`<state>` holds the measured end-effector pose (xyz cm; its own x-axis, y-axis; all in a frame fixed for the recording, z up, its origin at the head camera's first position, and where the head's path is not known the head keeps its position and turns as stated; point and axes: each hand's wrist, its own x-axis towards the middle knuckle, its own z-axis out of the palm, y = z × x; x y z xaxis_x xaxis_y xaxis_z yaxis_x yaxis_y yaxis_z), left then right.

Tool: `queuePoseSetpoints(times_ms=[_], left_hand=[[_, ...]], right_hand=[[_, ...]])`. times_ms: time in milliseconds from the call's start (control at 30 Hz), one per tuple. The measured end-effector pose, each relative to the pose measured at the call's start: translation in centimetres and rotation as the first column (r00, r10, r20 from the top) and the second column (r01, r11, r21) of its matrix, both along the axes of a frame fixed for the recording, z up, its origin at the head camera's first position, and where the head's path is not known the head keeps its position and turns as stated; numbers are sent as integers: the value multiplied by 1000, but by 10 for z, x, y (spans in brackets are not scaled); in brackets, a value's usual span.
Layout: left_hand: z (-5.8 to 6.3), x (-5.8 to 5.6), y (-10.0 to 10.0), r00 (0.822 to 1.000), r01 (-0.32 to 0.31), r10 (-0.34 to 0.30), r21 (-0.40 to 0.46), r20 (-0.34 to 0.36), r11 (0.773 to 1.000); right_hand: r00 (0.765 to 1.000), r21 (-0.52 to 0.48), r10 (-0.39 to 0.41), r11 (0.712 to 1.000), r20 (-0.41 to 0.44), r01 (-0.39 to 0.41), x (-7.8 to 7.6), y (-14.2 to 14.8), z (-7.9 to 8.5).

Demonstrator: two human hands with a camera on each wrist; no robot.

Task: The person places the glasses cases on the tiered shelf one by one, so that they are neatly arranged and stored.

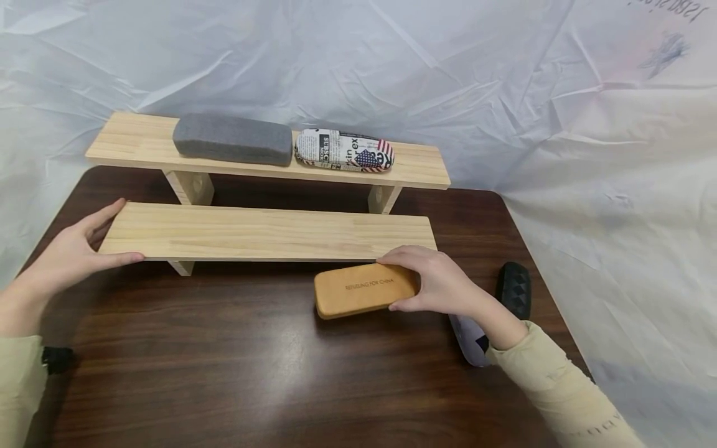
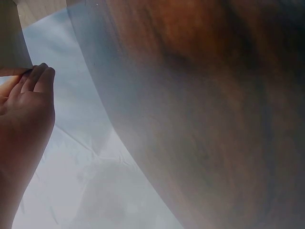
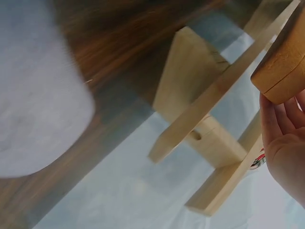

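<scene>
My left hand (image 1: 67, 258) grips the left end of the lower board of a two-tier wooden shelf (image 1: 269, 233), thumb along the front edge and fingers at the back corner. In the left wrist view, its fingertips meet the board's end. With my right hand (image 1: 439, 283) I hold a tan glasses case (image 1: 355, 292) by its right end, thumb in front and fingers behind. Lettering runs across its lid. The case is close in front of the lower board. In the right wrist view, the case (image 3: 281, 76) rests against the fingers.
On the upper board (image 1: 420, 163) lie a grey glasses case (image 1: 232, 140) and a newspaper-print one (image 1: 344, 150). A black quilted case (image 1: 513, 289) and a pale lavender case (image 1: 469, 342), partly behind the right forearm, lie on the dark table (image 1: 252, 367). White sheeting (image 1: 336, 62) hangs behind.
</scene>
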<state>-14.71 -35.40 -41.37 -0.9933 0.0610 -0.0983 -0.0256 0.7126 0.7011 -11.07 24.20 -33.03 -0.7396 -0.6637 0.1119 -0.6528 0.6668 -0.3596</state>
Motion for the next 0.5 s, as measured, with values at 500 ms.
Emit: queuePoseSetpoints(times_ms=[500], left_hand=[[-1, -1, -1, 1000, 3, -3, -9, -11, 1000]], right_hand=[[999, -12, -12, 1000, -49, 12, -24, -67, 6]])
